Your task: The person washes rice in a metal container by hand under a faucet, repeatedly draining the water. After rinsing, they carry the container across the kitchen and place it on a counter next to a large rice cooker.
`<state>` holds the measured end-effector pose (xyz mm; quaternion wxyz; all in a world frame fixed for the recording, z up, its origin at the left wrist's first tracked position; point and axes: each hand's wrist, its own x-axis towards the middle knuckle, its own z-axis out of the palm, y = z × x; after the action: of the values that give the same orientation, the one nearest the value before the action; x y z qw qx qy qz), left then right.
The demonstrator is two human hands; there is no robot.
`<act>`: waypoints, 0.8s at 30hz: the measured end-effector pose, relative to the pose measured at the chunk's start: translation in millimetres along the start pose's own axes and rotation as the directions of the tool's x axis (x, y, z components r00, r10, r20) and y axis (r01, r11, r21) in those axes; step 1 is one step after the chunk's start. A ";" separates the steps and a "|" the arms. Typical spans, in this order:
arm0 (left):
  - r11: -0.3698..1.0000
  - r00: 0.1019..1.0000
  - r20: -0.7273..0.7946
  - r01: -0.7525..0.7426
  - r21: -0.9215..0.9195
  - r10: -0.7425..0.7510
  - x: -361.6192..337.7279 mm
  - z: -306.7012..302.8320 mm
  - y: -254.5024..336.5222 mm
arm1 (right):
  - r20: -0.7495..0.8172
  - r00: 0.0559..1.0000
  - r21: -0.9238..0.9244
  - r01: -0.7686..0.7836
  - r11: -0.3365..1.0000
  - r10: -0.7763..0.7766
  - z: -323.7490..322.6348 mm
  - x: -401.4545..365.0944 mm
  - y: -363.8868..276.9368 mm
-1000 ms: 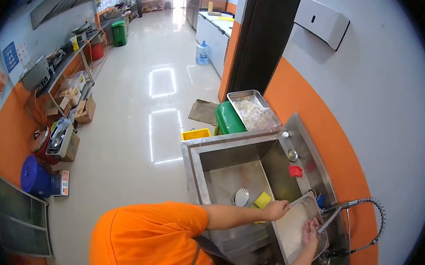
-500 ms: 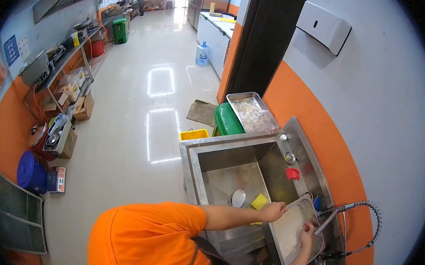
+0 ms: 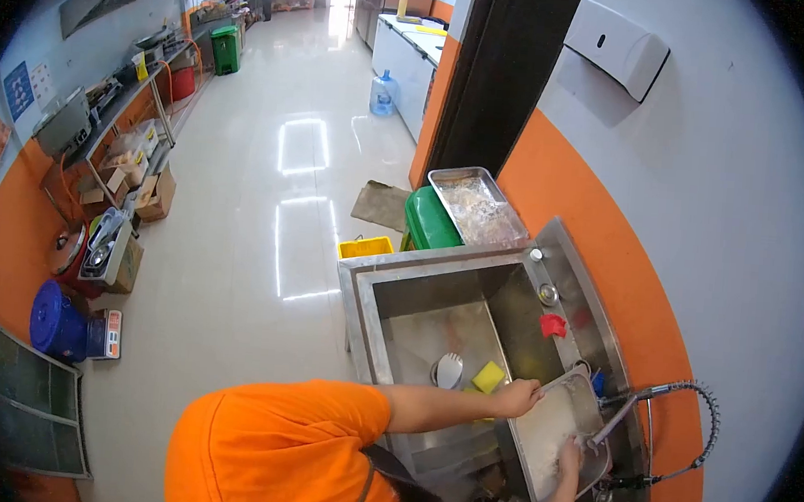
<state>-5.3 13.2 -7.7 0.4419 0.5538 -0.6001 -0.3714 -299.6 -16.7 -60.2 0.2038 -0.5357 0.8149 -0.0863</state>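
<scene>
My left hand (image 3: 519, 399) grips the upper left rim of a rectangular metal tray (image 3: 555, 390), which sits tilted over the sink. Whitish, cloudy content covers the tray's bottom; whether it is water, foam or food residue I cannot make out. My right hand (image 3: 570, 459) is down inside the tray at its right part, close to the tip of the spray faucet (image 3: 606, 431). Its fingers are too small and partly hidden to read. In the sink basin (image 3: 434, 332), left of the tray, lie a yellow sponge (image 3: 488, 377) and a round whitish utensil (image 3: 449, 371).
A red cloth (image 3: 553, 326) and a drain strainer (image 3: 548, 294) lie on the sink's back ledge. Beyond the sink stand a green bin (image 3: 432, 220), a soiled metal tray (image 3: 475, 205) and a yellow crate (image 3: 365, 247). A coiled hose (image 3: 715, 413) arches at the right.
My right hand has shifted slightly down and left within the tray. My left hand stays on the rim. The view has moved a little.
</scene>
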 end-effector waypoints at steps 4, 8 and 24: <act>1.000 1.000 -0.023 0.017 0.021 -0.016 -4.3 2.2 4.7 | 0.104 0.993 0.473 -0.104 0.875 0.062 25.6 23.9 -15.2; 0.999 0.998 0.010 0.054 0.006 -0.054 -2.8 -4.2 8.1 | 0.249 0.968 0.577 -0.116 0.808 -0.038 -11.9 -22.9 -66.7; 0.989 0.961 0.242 0.143 -0.025 -0.132 7.1 10.0 -21.3 | 0.024 0.976 0.509 0.174 0.843 -0.216 45.8 43.0 -63.7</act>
<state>-7.6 3.4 -30.1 0.3508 0.5356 -0.6013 -0.4780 -241.5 -78.4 -89.0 0.3594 -0.5470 0.6964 -0.2945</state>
